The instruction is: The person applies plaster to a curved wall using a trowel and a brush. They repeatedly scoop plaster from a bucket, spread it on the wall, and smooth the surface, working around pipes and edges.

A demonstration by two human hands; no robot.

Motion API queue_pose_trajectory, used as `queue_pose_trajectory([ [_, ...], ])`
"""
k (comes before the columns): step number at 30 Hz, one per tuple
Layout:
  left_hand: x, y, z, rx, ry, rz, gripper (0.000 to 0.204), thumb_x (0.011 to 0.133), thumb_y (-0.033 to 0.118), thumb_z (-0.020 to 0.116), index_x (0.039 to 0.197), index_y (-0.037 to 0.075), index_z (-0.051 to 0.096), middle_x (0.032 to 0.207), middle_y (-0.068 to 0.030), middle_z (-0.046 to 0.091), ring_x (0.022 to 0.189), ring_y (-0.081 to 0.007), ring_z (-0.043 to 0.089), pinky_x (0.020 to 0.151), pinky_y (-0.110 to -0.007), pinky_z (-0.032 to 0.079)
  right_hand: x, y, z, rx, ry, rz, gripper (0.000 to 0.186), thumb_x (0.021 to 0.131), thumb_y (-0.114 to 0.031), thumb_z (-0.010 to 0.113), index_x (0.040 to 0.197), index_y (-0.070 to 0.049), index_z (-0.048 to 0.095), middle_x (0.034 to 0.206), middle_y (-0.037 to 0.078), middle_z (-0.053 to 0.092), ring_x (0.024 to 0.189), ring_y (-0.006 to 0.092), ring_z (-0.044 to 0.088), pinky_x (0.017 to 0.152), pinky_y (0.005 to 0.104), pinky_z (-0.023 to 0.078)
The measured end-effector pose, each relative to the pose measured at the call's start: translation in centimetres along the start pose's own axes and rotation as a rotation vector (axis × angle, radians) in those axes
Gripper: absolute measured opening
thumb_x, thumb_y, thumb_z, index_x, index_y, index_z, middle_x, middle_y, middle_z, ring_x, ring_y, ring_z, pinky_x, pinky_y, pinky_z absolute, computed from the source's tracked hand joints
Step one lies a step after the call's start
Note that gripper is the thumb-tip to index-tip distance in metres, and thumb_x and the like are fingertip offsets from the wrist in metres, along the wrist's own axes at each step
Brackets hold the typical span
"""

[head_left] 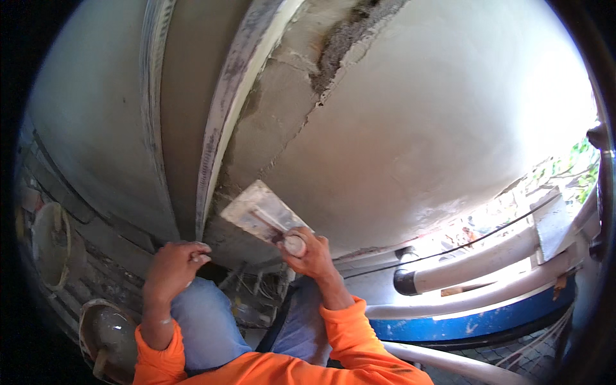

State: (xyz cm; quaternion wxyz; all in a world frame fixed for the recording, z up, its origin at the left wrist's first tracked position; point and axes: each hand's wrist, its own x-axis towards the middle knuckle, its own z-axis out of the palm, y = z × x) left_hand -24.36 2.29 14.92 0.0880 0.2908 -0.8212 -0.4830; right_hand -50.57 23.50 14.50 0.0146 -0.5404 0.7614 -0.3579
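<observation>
My right hand (313, 255) is wrapped around the rounded handle of a plastering trowel (262, 212). The trowel's flat rectangular blade is smeared with pale plaster and lies close to the rough lower part of the wall (378, 154); whether it touches cannot be told. My left hand (172, 268) hangs by the bottom end of a long upright strip (221, 115), fingers curled together. Whatever those fingers may hold is hidden. Smooth grey plaster covers the wall to the right, and a rough, unfilled seam (340, 51) runs down from the top.
A second upright strip (153, 83) stands further left. At lower left sit a bucket (106, 327) of wet-looking contents and another container (52, 247). Pale pipes (475, 263) and a blue beam (475, 321) cross the right side, with a dark cable above.
</observation>
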Motion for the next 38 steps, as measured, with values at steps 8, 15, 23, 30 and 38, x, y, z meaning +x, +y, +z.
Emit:
queue_pose_trajectory([
  [8, -5.6, -7.3, -4.1, -0.218, 0.250, -0.047, 0.023, 0.091, 0.002, 0.072, 0.115, -0.002, 0.073, 0.109, -0.0193, 0.075, 0.087, -0.0291, 0.074, 0.080, -0.035, 0.056, 2.1, -3.5, 6.5, -0.035, -0.314, -0.080, 0.041, 0.076, -0.025, 0.085, 0.107, -0.008, 0.065, 0.085, 0.015, 0.072, 0.077, 0.0387, 0.072, 0.068, 0.0445, 0.058],
  [15, -8.4, -13.6, -6.2, -0.486, 0.232, -0.209, 0.024, 0.096, 0.000, 0.067, 0.118, -0.010, 0.068, 0.115, -0.0207, 0.075, 0.104, -0.0226, 0.074, 0.093, -0.032, 0.056, 2.7, -4.3, 10.7, -0.206, -0.477, -0.136, 0.052, 0.076, -0.030, 0.081, 0.115, -0.005, 0.057, 0.081, 0.018, 0.068, 0.076, 0.0437, 0.068, 0.065, 0.0503, 0.053],
  [23, -9.5, -16.2, -6.4, -0.549, 0.269, -0.236, 0.025, 0.098, 0.003, 0.069, 0.118, -0.012, 0.067, 0.117, -0.0214, 0.073, 0.107, -0.0240, 0.073, 0.095, -0.033, 0.056, 3.2, -4.3, 13.8, -0.256, -0.496, -0.192, 0.039, 0.077, -0.022, 0.080, 0.107, -0.005, 0.062, 0.073, 0.018, 0.067, 0.069, 0.0423, 0.068, 0.061, 0.0486, 0.055],
  [30, -12.6, -17.9, -3.7, -0.738, 0.260, -0.154, 0.027, 0.095, 0.004, 0.070, 0.116, -0.012, 0.067, 0.113, -0.0213, 0.074, 0.105, -0.0211, 0.072, 0.095, -0.032, 0.057, -0.1, -1.6, 13.9, -0.204, -0.478, -0.316, 0.028, 0.081, -0.022, 0.074, 0.098, -0.007, 0.057, 0.068, 0.016, 0.062, 0.066, 0.0421, 0.066, 0.058, 0.0513, 0.053],
  [38, -12.5, -17.1, -1.3, -0.247, 0.288, -0.180, 0.032, 0.087, 0.015, 0.076, 0.116, 0.001, 0.077, 0.108, -0.0158, 0.078, 0.096, -0.0238, 0.074, 0.087, -0.037, 0.057, 1.1, -3.5, 9.5, -0.186, -0.160, -0.620, 0.036, 0.087, -0.025, 0.073, 0.117, -0.006, 0.063, 0.110, 0.029, 0.073, 0.106, 0.0407, 0.073, 0.107, 0.0486, 0.051],
])
